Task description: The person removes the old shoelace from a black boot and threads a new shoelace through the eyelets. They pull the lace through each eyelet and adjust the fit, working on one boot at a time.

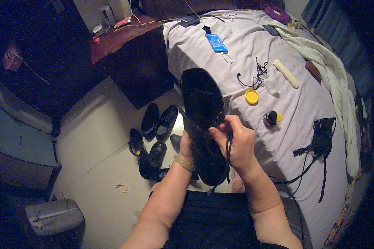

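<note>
We are in a dim bedroom, sitting at the edge of a bed [278, 137] covered with a pale sheet, with a light floor [99, 141] on our left. Above our lap we hold a black shoe [201, 103], sole side towards us; its long axis runs from our body away to the upper left, the toe pointing to the dark cabinet [133, 62]. Our left hand [186, 145] is under and behind the shoe, mostly hidden, so we cannot tell how its fingers are closed, but it seems to support the heel part. Our right hand [237, 143] is on the right of the shoe, its fingers [220, 130] pinched on a black lace [227, 157] that hangs down from the shoe edge. So the right hand is the nearer one to the lace, and the lace lies just at the left of its fingertips.

On the bed, well apart from the hands, lie a yellow lid [251, 96], a small polish bottle [271, 118], a phone [216, 42] and a black strap bag [322, 135]. On the floor stand several black shoes [156, 137].
</note>
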`<act>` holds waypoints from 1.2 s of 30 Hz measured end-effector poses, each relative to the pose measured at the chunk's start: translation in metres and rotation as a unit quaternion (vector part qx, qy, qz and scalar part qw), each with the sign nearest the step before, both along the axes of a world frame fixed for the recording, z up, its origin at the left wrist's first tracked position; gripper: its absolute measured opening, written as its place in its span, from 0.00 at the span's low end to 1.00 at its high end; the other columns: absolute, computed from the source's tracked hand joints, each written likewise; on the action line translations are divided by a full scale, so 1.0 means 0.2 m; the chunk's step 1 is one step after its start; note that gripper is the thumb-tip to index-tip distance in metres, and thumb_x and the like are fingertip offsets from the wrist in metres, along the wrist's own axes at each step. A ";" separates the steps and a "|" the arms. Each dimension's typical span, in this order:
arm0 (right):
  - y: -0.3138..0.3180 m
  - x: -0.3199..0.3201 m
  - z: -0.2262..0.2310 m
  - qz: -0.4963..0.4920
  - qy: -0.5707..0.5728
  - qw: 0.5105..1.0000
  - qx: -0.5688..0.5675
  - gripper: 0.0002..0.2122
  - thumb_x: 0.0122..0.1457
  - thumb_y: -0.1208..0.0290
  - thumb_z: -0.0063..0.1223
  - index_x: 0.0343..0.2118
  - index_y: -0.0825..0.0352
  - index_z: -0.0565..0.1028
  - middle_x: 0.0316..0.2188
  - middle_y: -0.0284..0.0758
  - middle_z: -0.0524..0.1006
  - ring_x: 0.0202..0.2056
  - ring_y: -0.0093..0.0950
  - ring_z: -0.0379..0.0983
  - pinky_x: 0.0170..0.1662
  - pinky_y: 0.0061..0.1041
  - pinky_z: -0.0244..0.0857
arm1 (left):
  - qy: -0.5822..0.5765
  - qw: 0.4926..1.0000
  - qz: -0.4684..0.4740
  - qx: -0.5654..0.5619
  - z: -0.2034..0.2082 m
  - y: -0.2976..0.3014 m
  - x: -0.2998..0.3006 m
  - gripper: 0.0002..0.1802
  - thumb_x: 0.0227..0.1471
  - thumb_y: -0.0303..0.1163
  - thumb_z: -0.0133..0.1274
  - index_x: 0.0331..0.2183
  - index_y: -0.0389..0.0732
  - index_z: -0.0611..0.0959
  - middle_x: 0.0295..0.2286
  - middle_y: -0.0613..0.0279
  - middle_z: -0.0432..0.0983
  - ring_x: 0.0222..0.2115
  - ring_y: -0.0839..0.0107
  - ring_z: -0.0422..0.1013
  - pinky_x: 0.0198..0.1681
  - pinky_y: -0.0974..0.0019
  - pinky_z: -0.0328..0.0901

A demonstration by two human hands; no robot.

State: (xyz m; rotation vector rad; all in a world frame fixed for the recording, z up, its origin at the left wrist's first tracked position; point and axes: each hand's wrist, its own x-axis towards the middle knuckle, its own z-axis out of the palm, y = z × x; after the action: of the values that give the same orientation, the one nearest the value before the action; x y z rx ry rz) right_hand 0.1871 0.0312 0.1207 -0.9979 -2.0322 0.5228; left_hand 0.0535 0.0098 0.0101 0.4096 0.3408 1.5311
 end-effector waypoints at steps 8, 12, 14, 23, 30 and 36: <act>0.04 0.03 -0.05 0.021 0.102 0.992 -0.066 0.06 0.57 0.72 0.52 0.26 0.69 0.73 0.17 0.38 0.72 0.16 0.32 0.69 0.22 0.30 0.61 | -0.057 0.992 -0.025 -0.108 -0.07 0.02 0.03 0.33 0.58 0.56 0.38 0.53 0.41 0.70 0.45 0.57 0.73 0.43 0.63 0.71 0.49 0.61 0.67; 0.06 0.08 -0.05 0.036 0.214 0.934 -0.283 0.11 0.60 0.70 0.49 0.22 0.68 0.70 0.16 0.27 0.68 0.18 0.17 0.61 0.21 0.20 0.55 | -0.043 0.993 -0.074 -0.082 0.02 0.00 0.03 0.31 0.60 0.54 0.37 0.52 0.39 0.71 0.44 0.57 0.73 0.42 0.64 0.72 0.47 0.62 0.68; 0.07 0.06 -0.08 0.042 0.238 0.917 -0.317 0.12 0.61 0.69 0.49 0.21 0.67 0.69 0.16 0.25 0.67 0.18 0.16 0.60 0.20 0.19 0.53 | -0.037 0.991 -0.102 -0.085 -0.09 0.02 -0.01 0.30 0.60 0.52 0.37 0.51 0.37 0.72 0.43 0.57 0.74 0.41 0.65 0.72 0.46 0.63 0.69; 0.11 0.08 -0.14 0.038 0.247 0.904 -0.347 0.13 0.60 0.68 0.50 0.19 0.65 0.68 0.15 0.25 0.67 0.18 0.15 0.61 0.20 0.18 0.54 | 0.308 0.912 0.112 -0.247 -0.16 0.03 -0.11 0.18 0.59 0.34 0.45 0.49 0.35 0.73 0.42 0.57 0.74 0.41 0.68 0.72 0.45 0.66 0.67; 0.13 0.09 -0.17 0.038 0.191 0.925 -0.326 0.14 0.58 0.69 0.53 0.17 0.66 0.66 0.14 0.25 0.65 0.18 0.15 0.59 0.20 0.19 0.53 | 0.395 0.855 0.330 -0.066 0.09 -0.07 -0.11 0.16 0.59 0.32 0.47 0.48 0.37 0.74 0.43 0.60 0.74 0.43 0.71 0.70 0.47 0.68 0.64; 0.14 0.06 -0.23 0.058 0.135 0.944 -0.295 0.14 0.56 0.70 0.54 0.17 0.68 0.65 0.13 0.28 0.61 0.18 0.17 0.54 0.21 0.23 0.52 | 0.483 0.796 0.365 0.020 0.13 -0.06 -0.14 0.26 0.58 0.41 0.49 0.53 0.35 0.70 0.46 0.58 0.72 0.47 0.68 0.67 0.52 0.65 0.60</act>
State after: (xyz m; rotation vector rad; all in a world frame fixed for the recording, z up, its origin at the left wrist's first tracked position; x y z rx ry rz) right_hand 0.1998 0.0594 0.0751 -1.0725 -1.7188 1.3126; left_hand 0.0256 -0.0025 0.0371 1.2001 1.4007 1.9642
